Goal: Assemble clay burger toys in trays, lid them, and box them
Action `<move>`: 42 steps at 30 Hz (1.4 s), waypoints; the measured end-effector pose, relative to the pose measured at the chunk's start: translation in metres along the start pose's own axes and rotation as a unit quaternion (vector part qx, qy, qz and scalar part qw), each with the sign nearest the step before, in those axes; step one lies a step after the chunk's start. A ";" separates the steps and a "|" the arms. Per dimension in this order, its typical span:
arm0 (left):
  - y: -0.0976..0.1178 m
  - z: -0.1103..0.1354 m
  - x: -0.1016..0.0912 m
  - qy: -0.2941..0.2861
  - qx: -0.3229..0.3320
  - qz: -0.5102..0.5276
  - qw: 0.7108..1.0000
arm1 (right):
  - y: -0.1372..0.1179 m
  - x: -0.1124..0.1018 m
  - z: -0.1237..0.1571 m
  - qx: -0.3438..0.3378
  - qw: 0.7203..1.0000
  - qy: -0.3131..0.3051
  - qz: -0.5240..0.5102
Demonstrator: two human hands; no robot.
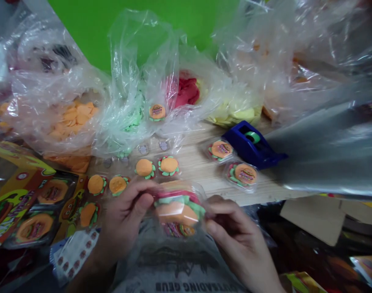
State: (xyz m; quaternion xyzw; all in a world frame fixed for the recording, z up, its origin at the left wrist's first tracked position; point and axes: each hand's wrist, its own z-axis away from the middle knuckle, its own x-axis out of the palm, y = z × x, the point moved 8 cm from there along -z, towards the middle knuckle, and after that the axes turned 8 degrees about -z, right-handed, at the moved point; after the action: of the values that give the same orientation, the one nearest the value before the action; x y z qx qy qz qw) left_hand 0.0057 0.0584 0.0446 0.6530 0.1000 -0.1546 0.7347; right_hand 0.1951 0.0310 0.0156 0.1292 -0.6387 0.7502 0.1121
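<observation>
There, at six o'clock, the left hand (pixel 124 221) and right hand (pixel 237 234) clenched their grips on a clear burger pack (pixel 178 213) from either side, holding it above the surface (pixel 204 175), with a tape dispenser (pixel 249 146) off at two!

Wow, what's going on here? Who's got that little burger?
A person is holding a clear plastic packet with a little burger-shaped piece inside, between their left hand and right hand. More small burgers lie on the wooden table, not far from a blue tape dispenser. Behind them, clear bags hold orange pieces and yellow pieces.
</observation>
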 end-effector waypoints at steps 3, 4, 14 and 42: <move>-0.015 -0.011 0.011 -0.095 0.008 -0.103 0.990 | 0.034 -0.002 0.004 0.088 0.995 -0.028 0.045; -0.021 -0.012 0.016 -0.125 0.009 -0.123 0.984 | 0.048 -0.002 0.008 0.114 0.991 -0.043 0.047; -0.044 0.013 0.057 -0.324 0.012 -0.191 0.926 | 0.115 -0.009 0.041 0.220 0.972 -0.088 -0.003; -0.057 0.015 0.061 -0.145 -0.031 -0.145 0.978 | 0.104 -0.040 0.034 0.136 0.986 0.091 -0.032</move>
State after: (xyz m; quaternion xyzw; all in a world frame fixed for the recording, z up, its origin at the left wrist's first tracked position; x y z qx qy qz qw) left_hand 0.0415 0.0317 -0.0277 0.5790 0.0903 -0.3492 0.7312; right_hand 0.1993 -0.0195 -0.0896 0.0949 -0.5137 0.8347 0.1746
